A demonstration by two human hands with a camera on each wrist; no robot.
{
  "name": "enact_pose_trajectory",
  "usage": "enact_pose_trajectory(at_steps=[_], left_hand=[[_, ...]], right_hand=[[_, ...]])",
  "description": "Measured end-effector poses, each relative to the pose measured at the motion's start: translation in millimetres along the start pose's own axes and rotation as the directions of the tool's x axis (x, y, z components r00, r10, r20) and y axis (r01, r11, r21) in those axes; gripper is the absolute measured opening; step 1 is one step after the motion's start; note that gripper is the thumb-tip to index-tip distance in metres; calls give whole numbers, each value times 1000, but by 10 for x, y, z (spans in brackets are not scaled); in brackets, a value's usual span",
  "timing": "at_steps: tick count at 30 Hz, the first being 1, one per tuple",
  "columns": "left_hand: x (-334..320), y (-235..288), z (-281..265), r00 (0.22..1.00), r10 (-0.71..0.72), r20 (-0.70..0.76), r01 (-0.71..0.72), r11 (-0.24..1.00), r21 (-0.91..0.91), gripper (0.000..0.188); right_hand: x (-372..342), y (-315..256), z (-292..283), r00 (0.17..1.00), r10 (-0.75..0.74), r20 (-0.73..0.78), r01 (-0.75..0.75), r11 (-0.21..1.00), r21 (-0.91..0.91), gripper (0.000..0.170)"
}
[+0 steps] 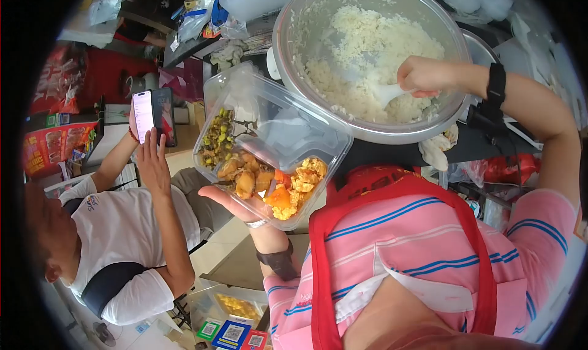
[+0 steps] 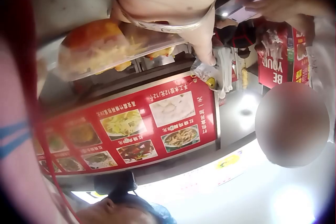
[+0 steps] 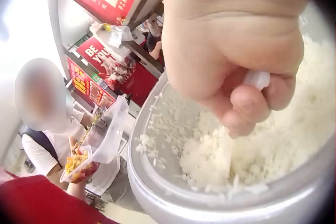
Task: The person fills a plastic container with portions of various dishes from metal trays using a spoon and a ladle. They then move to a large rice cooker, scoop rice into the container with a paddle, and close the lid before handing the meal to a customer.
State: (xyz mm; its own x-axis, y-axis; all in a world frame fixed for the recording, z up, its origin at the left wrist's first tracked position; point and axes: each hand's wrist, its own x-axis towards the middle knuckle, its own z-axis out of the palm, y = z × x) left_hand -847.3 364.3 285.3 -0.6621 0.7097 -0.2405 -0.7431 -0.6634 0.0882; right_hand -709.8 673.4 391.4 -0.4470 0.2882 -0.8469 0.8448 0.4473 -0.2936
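Observation:
My right hand (image 1: 422,76) grips the handle of a white rice paddle (image 1: 387,94), its blade in the cooked rice (image 1: 380,41) of a large round pot (image 1: 453,114). In the right wrist view, curled fingers (image 3: 251,106) wrap the handle above the rice. My left hand (image 1: 236,204) lies beneath a clear plastic container (image 1: 340,151), carrying it with the outermost digit stretched out to the side; the other fingers are largely hidden. Separate compartments hold green vegetables (image 1: 222,139), brown chunks (image 1: 245,175) and egg with tomato (image 1: 294,191). The container's lid side lies toward the pot.
At the left, a person in a white shirt (image 1: 131,227) holds a lit phone (image 1: 143,114). Payment code cards (image 1: 234,333) stand at the bottom near a tray of yellow food (image 1: 239,307). Plastic bags (image 1: 196,19) and a crumpled cloth (image 1: 436,151) lie around the pot.

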Motion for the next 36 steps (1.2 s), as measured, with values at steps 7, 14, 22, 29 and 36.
enact_pose_trajectory(at_steps=[7, 14, 22, 29, 36], left_hand=[[31, -128, -45, 998, -25, 64, 25, 1000, 4, 78], [-38, -218, 23, 999, 36, -23, -32, 992, 124, 78], [-56, -259, 143, 987, 111, -113, -84, 971, 222, 80], [11, -340, 291, 996, -12, 93, -5, 982, 190, 78], [247, -818, 542, 990, -22, 140, 9, 996, 88, 71]], right_hand=[[343, 131, 73, 987, -160, 6, 144, 908, 394, 17], [551, 146, 25, 965, -259, 38, 217, 873, 437, 21], [428, 286, -85, 943, -320, 89, 229, 820, 524, 20], [2, 311, -461, 862, -475, -179, 499, 726, 474, 23], [-611, -82, -286, 226, -920, -322, 368, 386, -846, 22]])
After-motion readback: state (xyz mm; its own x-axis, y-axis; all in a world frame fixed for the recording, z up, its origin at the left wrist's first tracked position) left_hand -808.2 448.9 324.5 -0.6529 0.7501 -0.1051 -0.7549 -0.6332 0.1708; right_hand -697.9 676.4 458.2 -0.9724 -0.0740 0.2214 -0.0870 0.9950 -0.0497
